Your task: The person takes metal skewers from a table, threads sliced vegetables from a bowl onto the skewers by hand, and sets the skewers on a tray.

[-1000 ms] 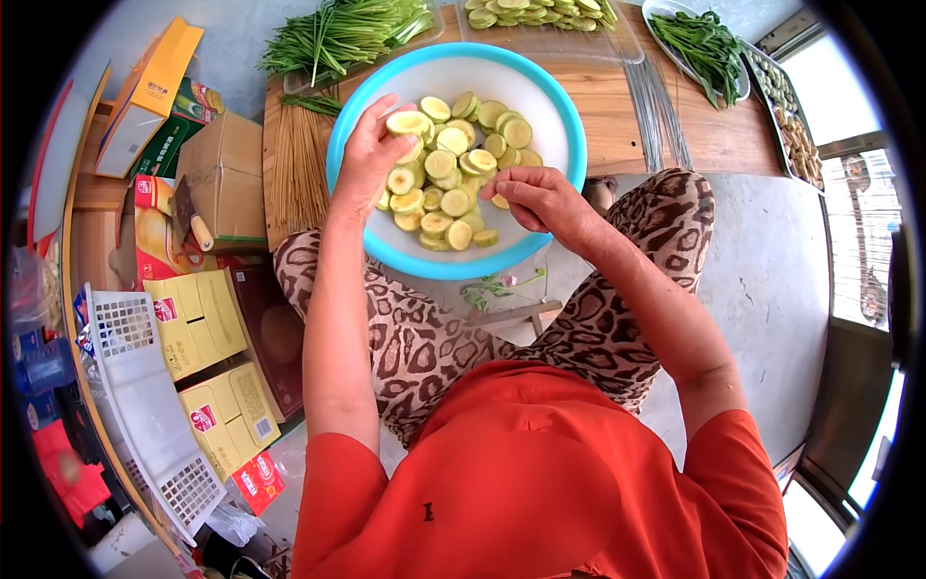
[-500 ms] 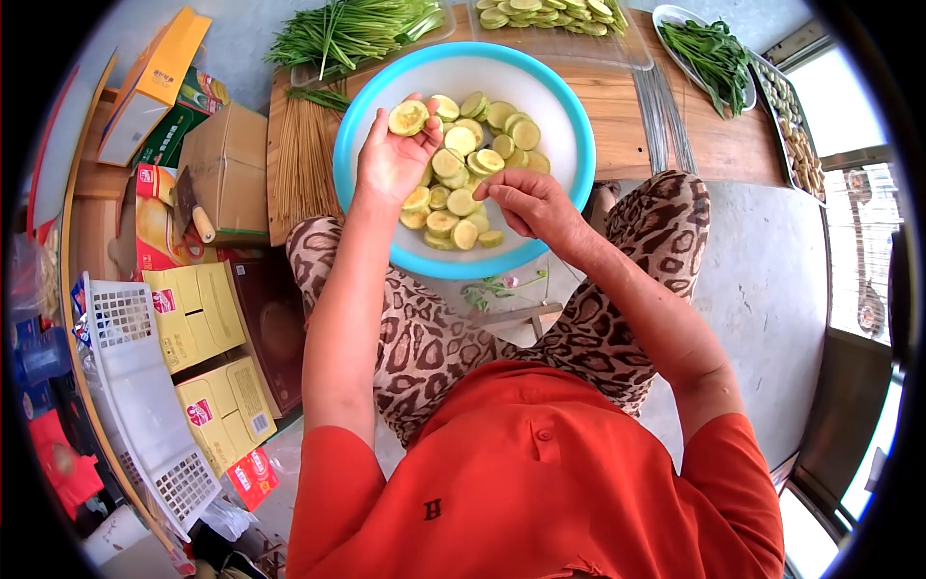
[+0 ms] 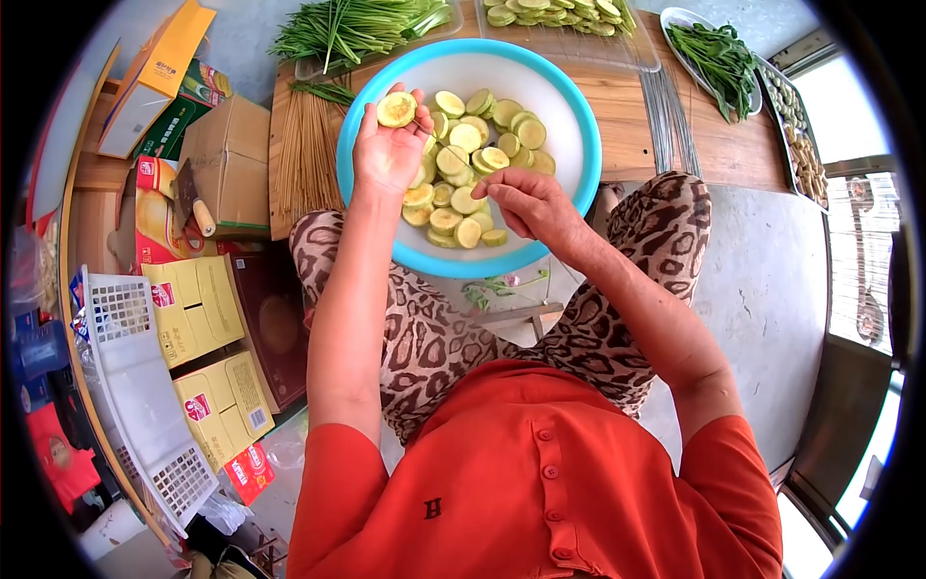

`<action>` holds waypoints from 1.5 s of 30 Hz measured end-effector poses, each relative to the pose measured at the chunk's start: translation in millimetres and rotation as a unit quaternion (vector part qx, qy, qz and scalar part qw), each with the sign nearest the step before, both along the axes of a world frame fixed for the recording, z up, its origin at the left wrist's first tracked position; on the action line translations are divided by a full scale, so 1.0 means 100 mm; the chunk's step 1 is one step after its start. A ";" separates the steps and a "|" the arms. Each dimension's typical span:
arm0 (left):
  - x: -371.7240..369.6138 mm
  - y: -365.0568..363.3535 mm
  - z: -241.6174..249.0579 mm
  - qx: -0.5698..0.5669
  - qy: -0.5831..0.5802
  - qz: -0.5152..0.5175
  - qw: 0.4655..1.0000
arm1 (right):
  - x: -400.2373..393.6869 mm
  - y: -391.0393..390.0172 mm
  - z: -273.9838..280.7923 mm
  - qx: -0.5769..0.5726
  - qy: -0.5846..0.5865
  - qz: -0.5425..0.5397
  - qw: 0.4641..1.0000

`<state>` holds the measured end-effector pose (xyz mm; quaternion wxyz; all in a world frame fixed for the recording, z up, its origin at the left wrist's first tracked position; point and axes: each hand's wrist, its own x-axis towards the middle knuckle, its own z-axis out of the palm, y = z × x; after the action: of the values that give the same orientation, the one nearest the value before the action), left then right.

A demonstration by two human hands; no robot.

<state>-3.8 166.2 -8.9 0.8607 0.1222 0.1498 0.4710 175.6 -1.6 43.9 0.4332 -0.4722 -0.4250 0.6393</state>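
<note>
My left hand (image 3: 391, 154) is turned palm up over the left side of the basin, fingers curled around a round zucchini slice (image 3: 396, 110) with a yellowish seedy middle. My right hand (image 3: 529, 205) hangs over the basin's lower right, thumb and forefinger pinched together; whatever lies between the fingertips, if anything, is too small to make out. Beneath both hands a white basin with a blue rim (image 3: 588, 125) holds a loose heap of zucchini slices (image 3: 465, 137), pale green with darker skin.
Wooden skewers (image 3: 301, 159) lie left of the basin, thin metal skewers (image 3: 672, 125) to its right. Behind stand trays of green stalks (image 3: 357, 29) and more zucchini slices (image 3: 555, 14). A plate of leafy greens (image 3: 716, 63) sits far right. Cartons (image 3: 224, 159) and a knife (image 3: 200, 207) are at left.
My left hand has tilted slightly, and the slice in it has shifted a little left and up in the view. My right hand stays nearly still. The whole view has moved slightly.
</note>
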 end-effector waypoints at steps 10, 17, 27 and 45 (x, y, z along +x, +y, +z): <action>0.05 -0.03 0.03 0.024 0.011 -0.004 1.000 | 0.01 -0.01 -0.02 -0.005 0.000 -0.009 1.000; 0.15 -0.16 0.10 0.027 0.029 -0.039 0.998 | -0.02 0.03 -0.03 -0.003 -0.018 -0.016 1.000; 0.33 -0.41 0.09 0.069 0.072 -0.106 0.989 | -0.05 0.16 -0.08 0.001 -0.015 -0.047 0.999; 0.56 -0.04 -0.05 0.270 0.550 0.010 0.790 | 0.68 0.19 0.08 0.029 0.192 -0.245 0.950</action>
<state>51.8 162.2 -14.0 0.5598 0.5862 0.4663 0.3543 243.6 17.3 52.0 0.6638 -0.4169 -0.2234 0.5793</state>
